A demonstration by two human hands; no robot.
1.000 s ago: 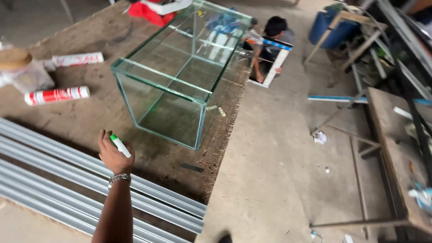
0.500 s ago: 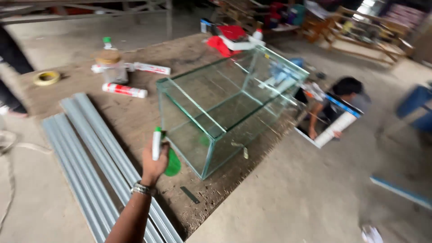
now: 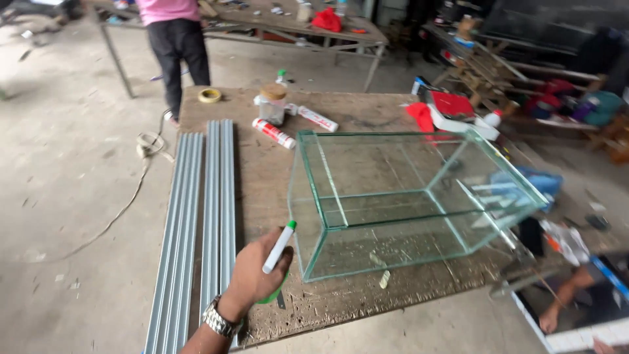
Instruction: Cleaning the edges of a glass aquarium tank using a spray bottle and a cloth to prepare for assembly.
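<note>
My left hand (image 3: pixel 252 275), with a metal watch on the wrist, holds a white marker with a green cap (image 3: pixel 280 245), cap end pointing up and to the right. It hovers over the near left corner of a wooden board table (image 3: pixel 262 177), just left of an open-topped glass tank (image 3: pixel 400 196). A green object (image 3: pixel 274 296) shows partly under the hand; what it is cannot be told. My right hand is out of view.
Long grey metal profiles (image 3: pixel 196 216) lie along the board's left side. Sealant tubes (image 3: pixel 274 133), a jar (image 3: pixel 272 103), a tape roll (image 3: pixel 209 95) and red cloth (image 3: pixel 419 115) sit at the far end. One person stands beyond (image 3: pixel 175 39); another crouches at lower right (image 3: pixel 576 288).
The view has swung round the table, so the tank now lies to my right and the profiles to my left. My left hand still holds the marker near the tank's corner.
</note>
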